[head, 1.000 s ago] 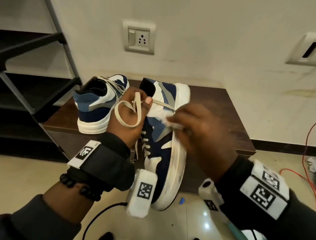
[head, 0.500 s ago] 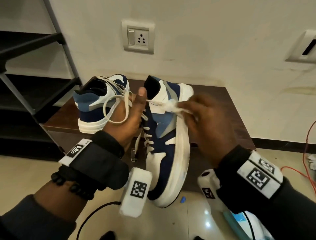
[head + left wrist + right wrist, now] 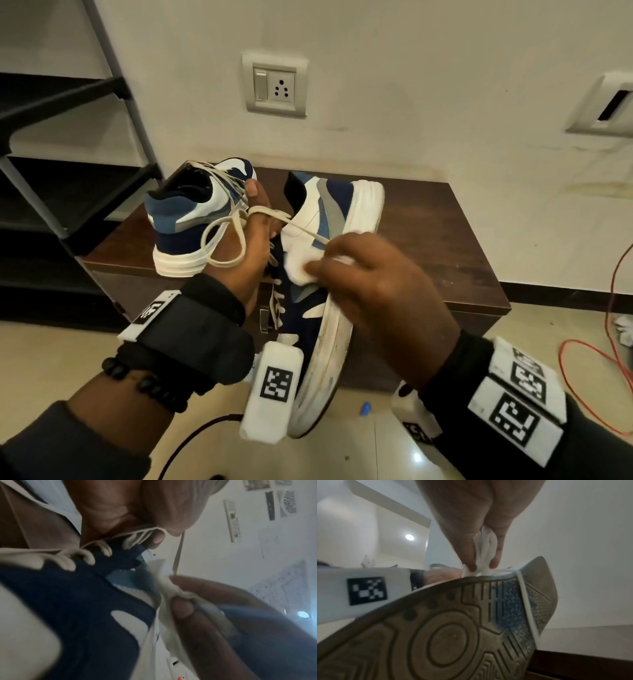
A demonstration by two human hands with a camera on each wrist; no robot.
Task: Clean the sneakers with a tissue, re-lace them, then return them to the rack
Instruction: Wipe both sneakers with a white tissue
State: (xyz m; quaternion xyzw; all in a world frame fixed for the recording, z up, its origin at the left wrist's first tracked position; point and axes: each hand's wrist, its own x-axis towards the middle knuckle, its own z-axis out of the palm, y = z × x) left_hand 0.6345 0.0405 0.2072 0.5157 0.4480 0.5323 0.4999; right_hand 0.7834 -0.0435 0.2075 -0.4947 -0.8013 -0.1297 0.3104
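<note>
My left hand (image 3: pixel 248 255) grips the tilted sneaker (image 3: pixel 318 308) by its laces (image 3: pixel 222 240) — my right hand (image 3: pixel 380 284) pinches a tissue (image 3: pixel 299 269) against its side.

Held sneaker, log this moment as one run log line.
step: wiping | left hand: grips held sneaker, lace looped over it | right hand: pinches tissue on side panel | second sneaker: on bench

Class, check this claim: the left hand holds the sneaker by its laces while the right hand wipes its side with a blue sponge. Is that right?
One detail is wrong. The right hand wipes with a white tissue, not a blue sponge; the head view shows it pressed on the sneaker. The left hand does hold the laces.
</note>
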